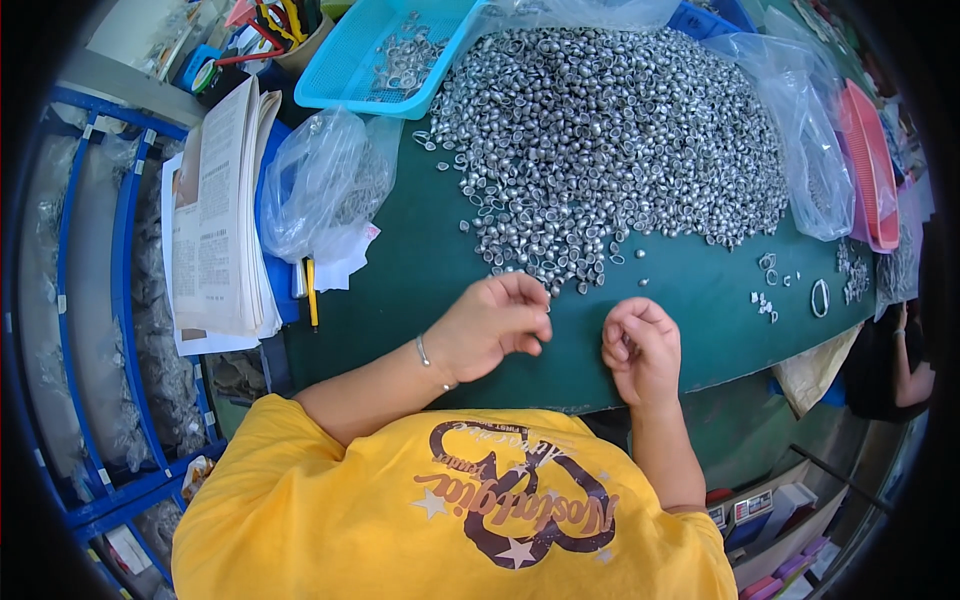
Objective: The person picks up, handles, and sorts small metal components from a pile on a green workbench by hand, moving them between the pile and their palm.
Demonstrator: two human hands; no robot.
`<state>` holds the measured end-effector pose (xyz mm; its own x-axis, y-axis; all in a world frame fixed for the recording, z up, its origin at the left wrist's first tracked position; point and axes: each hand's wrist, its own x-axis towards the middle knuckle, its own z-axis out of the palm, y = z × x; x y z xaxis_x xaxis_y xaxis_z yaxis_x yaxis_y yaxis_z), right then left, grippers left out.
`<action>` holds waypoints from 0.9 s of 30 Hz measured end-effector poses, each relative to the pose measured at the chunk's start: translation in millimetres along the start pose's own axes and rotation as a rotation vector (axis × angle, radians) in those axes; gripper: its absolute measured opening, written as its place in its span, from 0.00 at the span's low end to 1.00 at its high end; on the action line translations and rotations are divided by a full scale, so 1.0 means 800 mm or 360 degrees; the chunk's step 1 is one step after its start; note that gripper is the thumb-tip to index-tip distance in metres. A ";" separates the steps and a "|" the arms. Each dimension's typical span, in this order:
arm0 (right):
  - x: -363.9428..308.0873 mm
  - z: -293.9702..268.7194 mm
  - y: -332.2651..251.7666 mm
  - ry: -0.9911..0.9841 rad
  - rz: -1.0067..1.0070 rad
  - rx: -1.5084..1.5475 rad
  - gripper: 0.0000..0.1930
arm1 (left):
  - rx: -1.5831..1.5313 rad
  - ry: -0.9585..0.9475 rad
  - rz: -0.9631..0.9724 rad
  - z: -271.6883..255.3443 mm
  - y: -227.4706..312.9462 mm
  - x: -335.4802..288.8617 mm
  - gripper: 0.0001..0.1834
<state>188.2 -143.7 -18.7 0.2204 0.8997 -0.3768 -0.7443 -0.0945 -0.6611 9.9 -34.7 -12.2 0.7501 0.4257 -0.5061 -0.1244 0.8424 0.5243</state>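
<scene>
A broad heap of small silver-grey metal ring-like pieces (610, 130) covers the far middle of the green table. At the heap's near edge is my left hand (492, 325), its fingers curled in, a bracelet on the wrist. Something tiny and silvery shows by its fingertips, too small to name. To its right, apart from the heap, my right hand (642, 348) is raised above the table with fingers bent closed. Whatever may be inside its fingers is hidden. A few loose pieces (641, 254) lie between the heap and this hand.
A blue basket (330, 85) holds more rings at the far left. Beside it are a clear plastic bag (320, 185), newspapers (215, 220) and a yellow pen (312, 292). At right lie a pink basket (868, 165), small sorted pieces (765, 305) and a larger ring (820, 298).
</scene>
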 end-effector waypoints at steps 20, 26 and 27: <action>0.009 0.012 0.004 -0.0050 -0.0436 -0.1036 0.03 | 0.2673 0.0384 0.1257 0.010 -0.004 0.029 0.07; 0.003 -0.001 0.012 -0.0356 -0.0109 -0.0041 0.05 | 0.2026 -0.0015 0.1189 0.015 0.008 0.021 0.05; 0.004 0.000 0.012 -0.0446 -0.0048 0.0139 0.05 | 0.1461 -0.0122 0.0841 0.017 0.009 0.017 0.05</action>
<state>181.8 -141.6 -25.8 0.0697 0.9854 -0.1556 -0.7940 -0.0396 -0.6066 28.3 -27.2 -6.2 0.7870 0.6159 -0.0352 0.0673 -0.0290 0.9973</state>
